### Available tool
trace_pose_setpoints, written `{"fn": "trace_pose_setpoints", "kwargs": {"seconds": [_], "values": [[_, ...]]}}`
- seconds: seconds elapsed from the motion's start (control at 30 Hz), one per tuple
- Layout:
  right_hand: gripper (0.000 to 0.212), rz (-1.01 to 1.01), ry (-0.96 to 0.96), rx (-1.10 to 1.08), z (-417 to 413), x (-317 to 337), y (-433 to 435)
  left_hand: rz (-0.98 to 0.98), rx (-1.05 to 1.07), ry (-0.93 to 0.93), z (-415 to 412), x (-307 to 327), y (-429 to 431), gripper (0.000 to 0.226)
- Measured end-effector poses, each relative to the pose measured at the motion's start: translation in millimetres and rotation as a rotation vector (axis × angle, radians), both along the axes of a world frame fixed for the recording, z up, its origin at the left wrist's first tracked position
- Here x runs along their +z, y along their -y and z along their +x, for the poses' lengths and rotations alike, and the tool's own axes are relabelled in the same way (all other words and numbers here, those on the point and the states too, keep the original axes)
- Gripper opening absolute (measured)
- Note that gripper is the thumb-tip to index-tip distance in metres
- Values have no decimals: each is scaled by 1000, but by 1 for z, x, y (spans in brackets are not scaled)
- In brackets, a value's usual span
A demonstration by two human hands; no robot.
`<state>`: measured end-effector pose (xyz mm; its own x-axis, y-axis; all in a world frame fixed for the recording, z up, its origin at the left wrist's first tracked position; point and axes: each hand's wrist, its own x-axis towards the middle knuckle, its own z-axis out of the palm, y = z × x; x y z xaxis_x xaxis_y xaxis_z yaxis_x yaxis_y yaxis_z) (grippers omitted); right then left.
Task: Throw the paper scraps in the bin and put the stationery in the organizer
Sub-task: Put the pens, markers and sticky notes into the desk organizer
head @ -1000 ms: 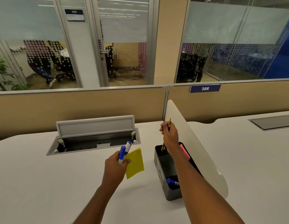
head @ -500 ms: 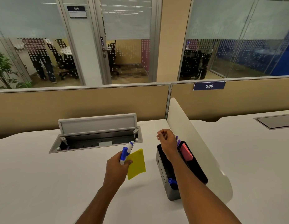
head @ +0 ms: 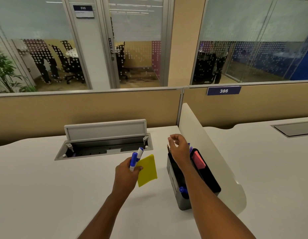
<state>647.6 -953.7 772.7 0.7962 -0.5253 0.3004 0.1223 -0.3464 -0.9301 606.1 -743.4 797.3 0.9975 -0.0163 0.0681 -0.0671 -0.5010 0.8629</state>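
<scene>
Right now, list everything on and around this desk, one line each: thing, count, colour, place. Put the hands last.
markers: 2, blue and white, in the left hand
sticky pad: 1, yellow, in the left hand, beside the markers
organizer: 1, black and grey, on the desk against the divider
pink pad: 1, pink, upright in the organizer's far part
blue marker: 1, blue, in the organizer's near compartment
pencil: 1, dark, upright in the organizer's far end
cable tray: 1, grey, lid open, set into the desk
divider: 1, cream, right of the organizer
desk: 1, white
number plate: 1, blue, reads 386, on the partition
left hand: 1, holding markers and pad
right hand: 1, above the organizer, holding nothing visible
</scene>
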Motion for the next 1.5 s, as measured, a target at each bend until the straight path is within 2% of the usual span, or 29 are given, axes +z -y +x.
{"fn": "trace_pose_setpoints", "kwargs": {"seconds": [0.1,0.17,0.37,0.6,0.8,1.0,1.2,1.4,1.5], "values": [[13,-39,29,54,-9,13,-5,-6,0,15,-1,1,1,42],[13,-59,13,165,-17,23,-10,-1,-2,22,-2,2,1,41],[33,-275,-263,538,-41,34,-23,-16,7,43,-9,6,6,42],[41,-336,-360,551,-55,28,-24,-31,0,67,-15,11,11,43],[46,-293,-325,539,-64,39,-16,-41,-8,97,-18,16,18,43],[23,-321,-251,446,-70,47,-7,-49,-41,108,-22,23,28,44],[23,-181,-165,242,-78,47,14,-117,-15,160,-28,23,30,31],[23,-208,-95,-11,-87,46,27,-133,-37,133,-30,24,34,31],[25,-241,-79,-206,-92,46,31,-126,-51,132,-30,23,35,30]]}}
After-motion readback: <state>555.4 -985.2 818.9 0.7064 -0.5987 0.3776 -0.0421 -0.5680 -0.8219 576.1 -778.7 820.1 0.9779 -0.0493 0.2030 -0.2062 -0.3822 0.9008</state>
